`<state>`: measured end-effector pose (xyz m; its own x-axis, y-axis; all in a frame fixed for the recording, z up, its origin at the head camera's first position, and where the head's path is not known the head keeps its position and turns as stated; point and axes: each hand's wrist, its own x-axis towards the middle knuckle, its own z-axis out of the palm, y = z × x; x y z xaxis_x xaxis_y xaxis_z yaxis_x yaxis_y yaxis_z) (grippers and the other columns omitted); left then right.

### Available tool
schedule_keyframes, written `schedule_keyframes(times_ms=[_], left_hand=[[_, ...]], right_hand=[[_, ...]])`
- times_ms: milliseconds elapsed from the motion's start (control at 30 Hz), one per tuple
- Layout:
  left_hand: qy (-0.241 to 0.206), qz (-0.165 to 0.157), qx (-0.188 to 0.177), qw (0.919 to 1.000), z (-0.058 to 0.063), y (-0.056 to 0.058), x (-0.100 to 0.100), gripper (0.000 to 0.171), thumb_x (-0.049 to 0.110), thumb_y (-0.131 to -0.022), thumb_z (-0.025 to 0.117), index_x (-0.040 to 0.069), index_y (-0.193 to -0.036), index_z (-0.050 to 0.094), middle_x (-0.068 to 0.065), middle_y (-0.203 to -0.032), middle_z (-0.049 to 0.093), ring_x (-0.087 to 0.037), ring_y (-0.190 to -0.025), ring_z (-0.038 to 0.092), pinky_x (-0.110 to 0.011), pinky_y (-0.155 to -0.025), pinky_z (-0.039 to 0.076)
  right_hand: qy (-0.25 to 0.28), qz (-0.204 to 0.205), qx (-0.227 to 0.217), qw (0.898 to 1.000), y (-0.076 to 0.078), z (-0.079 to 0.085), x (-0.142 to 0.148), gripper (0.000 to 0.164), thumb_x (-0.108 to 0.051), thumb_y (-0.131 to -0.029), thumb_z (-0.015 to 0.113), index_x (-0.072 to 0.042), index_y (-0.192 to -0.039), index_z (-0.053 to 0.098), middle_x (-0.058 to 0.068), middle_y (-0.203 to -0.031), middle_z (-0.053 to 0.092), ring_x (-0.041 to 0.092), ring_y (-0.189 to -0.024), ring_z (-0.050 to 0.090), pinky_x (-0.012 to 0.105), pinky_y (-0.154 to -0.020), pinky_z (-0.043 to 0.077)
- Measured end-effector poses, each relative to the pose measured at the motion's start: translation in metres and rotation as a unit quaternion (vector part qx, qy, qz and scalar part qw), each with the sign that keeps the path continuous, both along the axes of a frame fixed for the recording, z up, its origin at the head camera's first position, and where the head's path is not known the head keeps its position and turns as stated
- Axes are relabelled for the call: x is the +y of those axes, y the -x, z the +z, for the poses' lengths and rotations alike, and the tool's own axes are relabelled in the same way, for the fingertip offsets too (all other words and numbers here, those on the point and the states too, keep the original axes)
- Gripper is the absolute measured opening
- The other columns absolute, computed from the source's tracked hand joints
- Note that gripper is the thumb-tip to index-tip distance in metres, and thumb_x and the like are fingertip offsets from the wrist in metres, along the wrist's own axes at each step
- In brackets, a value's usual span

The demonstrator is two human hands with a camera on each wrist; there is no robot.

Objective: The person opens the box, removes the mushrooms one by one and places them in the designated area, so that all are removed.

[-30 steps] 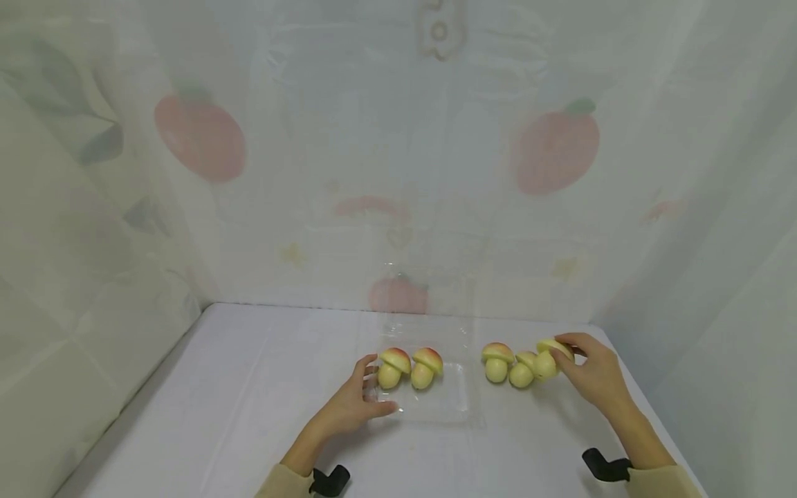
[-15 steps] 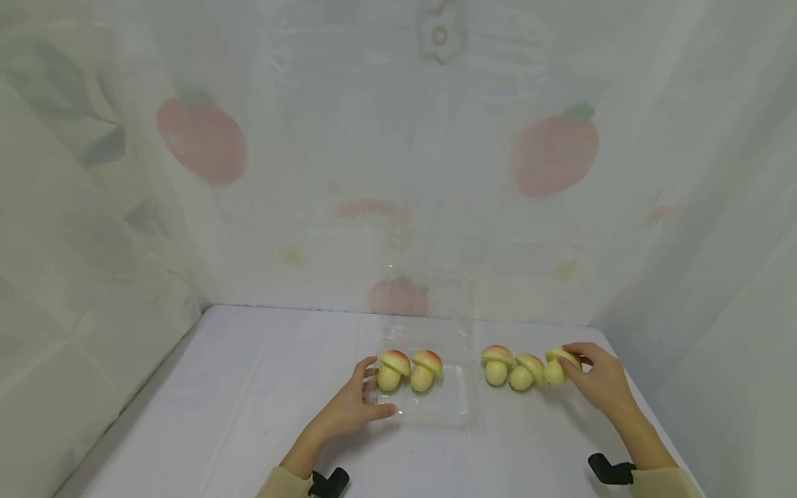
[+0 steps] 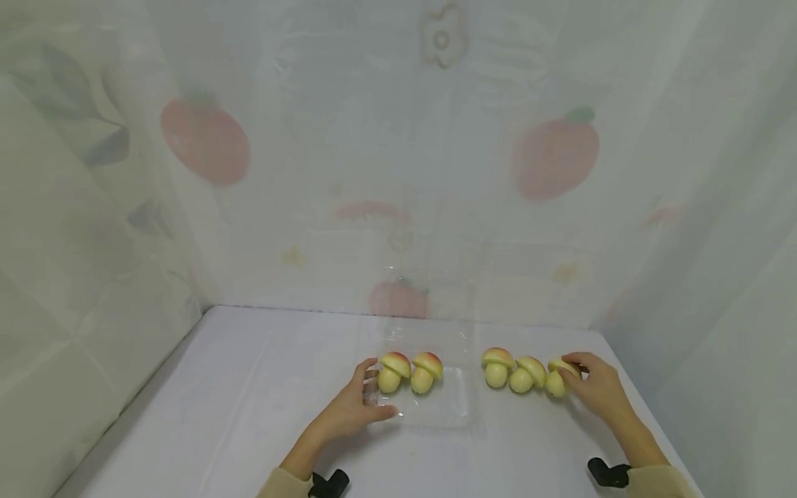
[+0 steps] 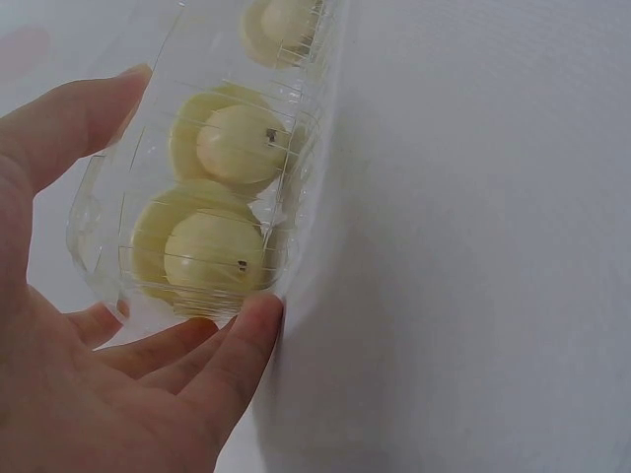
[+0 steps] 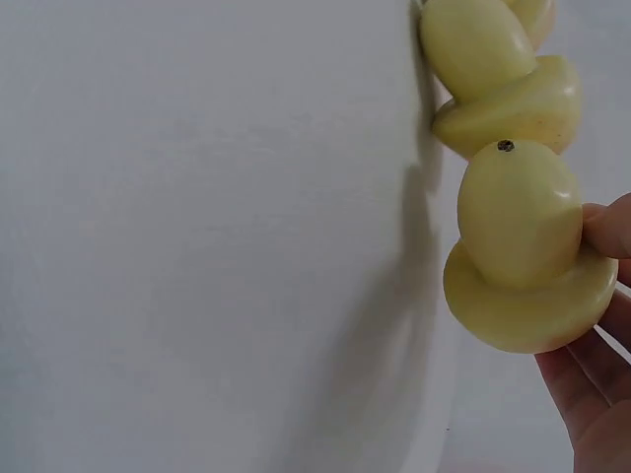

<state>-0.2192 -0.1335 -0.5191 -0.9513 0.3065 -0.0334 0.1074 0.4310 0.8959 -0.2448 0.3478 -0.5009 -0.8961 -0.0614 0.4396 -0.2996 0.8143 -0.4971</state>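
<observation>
My left hand grips the left end of a clear plastic box, thumb at one side and fingers at the other. Two toy mushrooms, a left one and a right one, lie in the box's left half. In the left wrist view they show through the clear wall. My right hand pinches a third toy mushroom by its cap, thumb on one side. Whether it touches the table cannot be told.
Left of the held one, two more toy mushrooms, one upright and one tilted, lie side by side on the white table. The box's clear lid stands raised at the back. A printed curtain hangs behind.
My right hand has moved its mushroom to the right and down, away from the tilted mushroom that it partly covered. My left hand and the box have stayed in place.
</observation>
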Motion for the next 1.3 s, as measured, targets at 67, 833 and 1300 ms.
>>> schedule_keyframes(times_ms=[67,833,1300], left_hand=[[-0.001,-0.001,0.0,1.0,0.0,0.0,0.0,0.105,0.033,-0.083,0.086,0.008,-0.159,0.018,-0.027,-0.155,0.037,-0.047,-0.137,0.044,-0.056,-0.102,0.047],[-0.007,-0.005,0.001,1.0,0.0,0.0,0.001,0.106,0.034,-0.083,0.086,0.007,-0.159,0.017,-0.03,-0.155,0.035,-0.048,-0.138,0.043,-0.056,-0.103,0.047],[-0.003,-0.005,-0.001,1.0,0.001,-0.002,0.0,0.104,0.033,-0.084,0.086,0.009,-0.159,0.018,-0.026,-0.157,0.035,-0.048,-0.139,0.041,-0.057,-0.103,0.046]], right_hand=[[0.001,0.0,-0.004,1.0,0.001,-0.003,0.001,0.025,-0.005,-0.086,0.078,0.004,-0.107,0.07,0.019,-0.105,0.071,0.037,-0.095,0.066,0.05,-0.079,0.053],[0.015,0.025,0.016,0.999,0.001,-0.01,-0.003,0.029,-0.003,-0.082,0.082,0.001,-0.108,0.072,0.018,-0.111,0.072,0.034,-0.103,0.066,0.043,-0.082,0.058],[0.007,0.035,0.014,0.999,-0.004,0.008,-0.011,0.028,-0.009,-0.088,0.079,0.0,-0.113,0.071,0.021,-0.115,0.07,0.043,-0.103,0.064,0.059,-0.084,0.052]])
